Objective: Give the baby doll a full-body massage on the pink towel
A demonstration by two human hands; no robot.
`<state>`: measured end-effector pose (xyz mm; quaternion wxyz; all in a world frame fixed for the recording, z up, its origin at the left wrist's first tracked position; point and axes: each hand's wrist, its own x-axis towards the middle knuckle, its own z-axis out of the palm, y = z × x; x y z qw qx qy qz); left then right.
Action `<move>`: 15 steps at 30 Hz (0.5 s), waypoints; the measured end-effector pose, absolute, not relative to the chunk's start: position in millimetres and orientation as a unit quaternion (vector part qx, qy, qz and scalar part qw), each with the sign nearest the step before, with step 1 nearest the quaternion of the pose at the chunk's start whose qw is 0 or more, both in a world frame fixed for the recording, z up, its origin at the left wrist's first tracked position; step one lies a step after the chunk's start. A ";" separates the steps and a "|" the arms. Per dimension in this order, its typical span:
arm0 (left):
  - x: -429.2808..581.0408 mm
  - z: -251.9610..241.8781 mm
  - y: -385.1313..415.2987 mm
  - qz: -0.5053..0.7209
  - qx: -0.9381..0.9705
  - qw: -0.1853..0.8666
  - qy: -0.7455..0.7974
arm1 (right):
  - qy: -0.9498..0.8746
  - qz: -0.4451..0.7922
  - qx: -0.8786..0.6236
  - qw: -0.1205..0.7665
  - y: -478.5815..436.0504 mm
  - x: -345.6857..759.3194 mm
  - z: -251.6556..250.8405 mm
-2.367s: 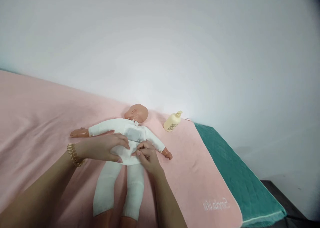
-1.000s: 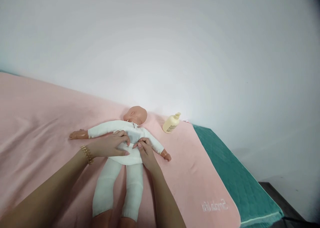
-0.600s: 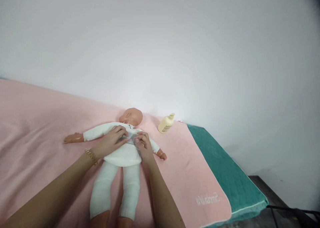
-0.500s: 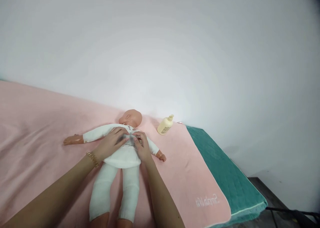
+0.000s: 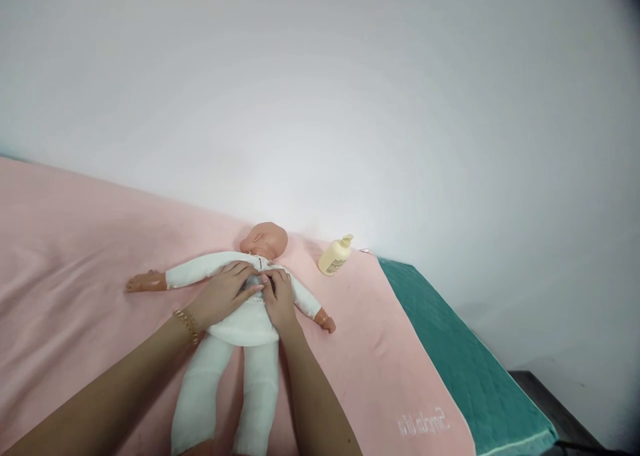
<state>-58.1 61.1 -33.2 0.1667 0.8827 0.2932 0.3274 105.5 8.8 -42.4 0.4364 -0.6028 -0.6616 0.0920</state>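
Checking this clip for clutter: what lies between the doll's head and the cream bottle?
Nothing but bare pink blanket lies between the doll's head and the bottle, as the head view shows.

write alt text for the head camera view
A person's left hand and right hand meet on the chest of a baby doll in white clothes, lying on its back on a pink blanket. A cream pump bottle lies beside its head, near a green mat.

left hand (image 5: 223, 296) | up doll (image 5: 245, 323), belly to chest; right hand (image 5: 279, 301) | likewise, fingertips now meeting
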 end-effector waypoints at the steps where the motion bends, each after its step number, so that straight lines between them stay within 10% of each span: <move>1: -58.3 -33.2 60.9 0.331 0.882 0.156 0.298 | -0.661 0.089 -0.594 0.450 6.9 105.8 -42.6; 15: -62.0 -37.8 66.6 0.278 0.903 0.123 0.304 | -0.667 0.109 -0.600 0.427 11.4 109.8 -44.3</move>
